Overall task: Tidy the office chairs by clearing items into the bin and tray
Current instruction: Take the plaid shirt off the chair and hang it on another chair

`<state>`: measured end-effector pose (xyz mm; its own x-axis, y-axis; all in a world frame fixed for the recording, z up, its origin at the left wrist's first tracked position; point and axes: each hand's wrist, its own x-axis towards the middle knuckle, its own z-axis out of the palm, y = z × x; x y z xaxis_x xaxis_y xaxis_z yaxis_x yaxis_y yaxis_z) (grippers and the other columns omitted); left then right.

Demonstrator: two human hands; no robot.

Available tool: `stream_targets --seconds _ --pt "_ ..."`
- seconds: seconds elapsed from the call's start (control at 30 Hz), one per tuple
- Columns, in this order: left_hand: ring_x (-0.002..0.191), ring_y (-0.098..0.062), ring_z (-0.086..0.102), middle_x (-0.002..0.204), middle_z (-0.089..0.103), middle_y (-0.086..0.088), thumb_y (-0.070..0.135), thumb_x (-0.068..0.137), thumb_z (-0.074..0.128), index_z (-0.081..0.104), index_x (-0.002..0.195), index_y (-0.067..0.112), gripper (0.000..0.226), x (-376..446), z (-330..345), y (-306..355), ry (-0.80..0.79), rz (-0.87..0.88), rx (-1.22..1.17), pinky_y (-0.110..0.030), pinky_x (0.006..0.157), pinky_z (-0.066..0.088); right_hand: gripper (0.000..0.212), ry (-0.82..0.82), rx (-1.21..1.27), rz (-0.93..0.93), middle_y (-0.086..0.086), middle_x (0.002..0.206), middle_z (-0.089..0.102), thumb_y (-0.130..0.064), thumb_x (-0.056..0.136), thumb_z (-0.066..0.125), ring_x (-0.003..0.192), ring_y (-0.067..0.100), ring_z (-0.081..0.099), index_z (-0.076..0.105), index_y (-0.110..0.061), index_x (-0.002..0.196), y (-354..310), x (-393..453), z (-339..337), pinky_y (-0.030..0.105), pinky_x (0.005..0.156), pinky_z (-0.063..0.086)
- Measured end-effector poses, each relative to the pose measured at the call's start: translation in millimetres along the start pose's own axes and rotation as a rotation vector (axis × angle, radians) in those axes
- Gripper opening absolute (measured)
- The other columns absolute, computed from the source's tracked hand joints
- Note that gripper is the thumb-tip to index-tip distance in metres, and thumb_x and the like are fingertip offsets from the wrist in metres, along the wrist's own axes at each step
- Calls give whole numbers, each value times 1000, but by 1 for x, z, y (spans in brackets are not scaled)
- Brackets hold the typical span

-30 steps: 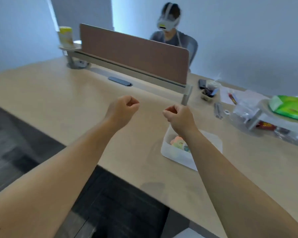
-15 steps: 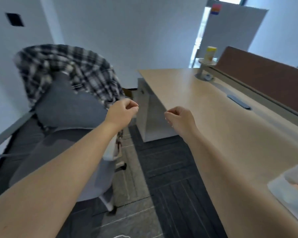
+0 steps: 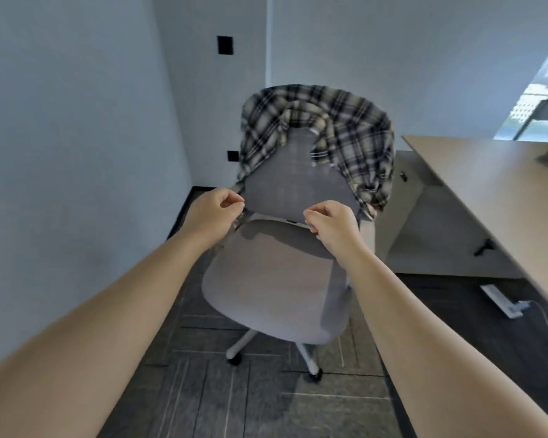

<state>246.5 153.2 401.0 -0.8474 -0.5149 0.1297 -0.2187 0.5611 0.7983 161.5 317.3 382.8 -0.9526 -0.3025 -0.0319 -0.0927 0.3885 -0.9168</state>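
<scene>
Two hands up front: left hand (image 3: 214, 213) and right hand (image 3: 331, 227), both curled closed, empty. One grey office chair (image 3: 275, 289) behind them, seat bare. One plaid shirt (image 3: 348, 134) draped over its backrest top edge.

A light wooden desk (image 3: 494, 191) fills the right side, its top bare in the part that shows. Under the desk, against its left end, stands a grey cabinet (image 3: 424, 222) with a small dark handle low on its side. On the dark tiled floor (image 3: 266, 403) below the desk's near edge lies a white power strip (image 3: 503, 300) with a thin cable trailing right. Left of the desk rise pale walls (image 3: 76, 137); a black square plate (image 3: 225, 44) sits high on the far one, a smaller one (image 3: 233, 155) lower down. Beyond the desk's far end, a window strip (image 3: 531, 99) shows daylight.
</scene>
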Motion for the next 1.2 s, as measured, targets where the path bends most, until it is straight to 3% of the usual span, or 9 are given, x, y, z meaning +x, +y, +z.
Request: stream_targets --seconds 0.13,0.27,0.4,0.53,0.67,0.83,1.0,1.1,1.2 --pt "88 -14 50 89 56 1 17 89 49 62 103 8 21 4 -47 -43 57 -52 9 -26 76 36 20 -72 1 4 -5 68 54 -19 85 53 67 14 50 52 -24 66 -20 6 64 31 69 44" --pt "85 -13 49 73 51 11 18 89 49 62 101 9 20 11 -75 -81 89 -133 0 -19 62 35 17 -148 -5 0 -4 67 55 -19 85 53 68 15 51 53 -23 68 -32 16 112 33 69 43" --pt "84 -12 49 71 49 15 18 88 49 61 95 15 14 24 -89 -112 92 -194 -15 -26 74 35 16 -195 -9 19 0 73 55 -18 85 53 75 18 51 52 -21 69 -37 36 148 33 70 42" --pt "76 -9 47 72 49 15 19 88 49 56 88 21 7 58 -96 -136 97 -214 -7 -20 61 35 18 -222 -17 44 -2 68 53 -17 85 52 75 17 51 52 -21 68 -39 72 178 33 71 42" --pt "86 -12 48 76 50 12 19 89 48 58 96 17 13 107 -88 -155 65 -246 -15 -26 75 35 10 -217 -12 80 -2 70 53 -19 87 52 75 18 50 54 -16 78 -31 130 205 33 72 42" --pt "93 -11 49 96 55 5 18 90 47 60 103 12 19 187 -68 -185 19 -294 30 -24 79 34 11 -205 -5 169 0 66 49 -19 88 51 71 19 46 53 -9 84 -9 220 235 33 71 41" --pt "96 -9 49 99 55 6 19 89 47 59 98 18 15 254 -45 -222 -49 -334 22 -24 81 34 20 -171 -21 279 0 63 47 -17 88 51 66 17 43 48 -15 68 16 293 271 34 72 41" --pt "97 -9 48 100 54 6 19 90 47 60 105 13 21 287 -31 -254 -103 -361 31 -24 84 34 17 -160 -25 358 1 61 44 -17 87 52 61 16 41 48 -15 71 39 326 299 34 70 40" --pt "97 -10 48 101 54 5 20 90 47 60 106 12 22 320 -15 -287 -165 -371 48 -24 85 35 32 -139 -63 383 3 56 33 -16 87 53 54 18 32 38 -18 59 63 356 326 32 62 31"
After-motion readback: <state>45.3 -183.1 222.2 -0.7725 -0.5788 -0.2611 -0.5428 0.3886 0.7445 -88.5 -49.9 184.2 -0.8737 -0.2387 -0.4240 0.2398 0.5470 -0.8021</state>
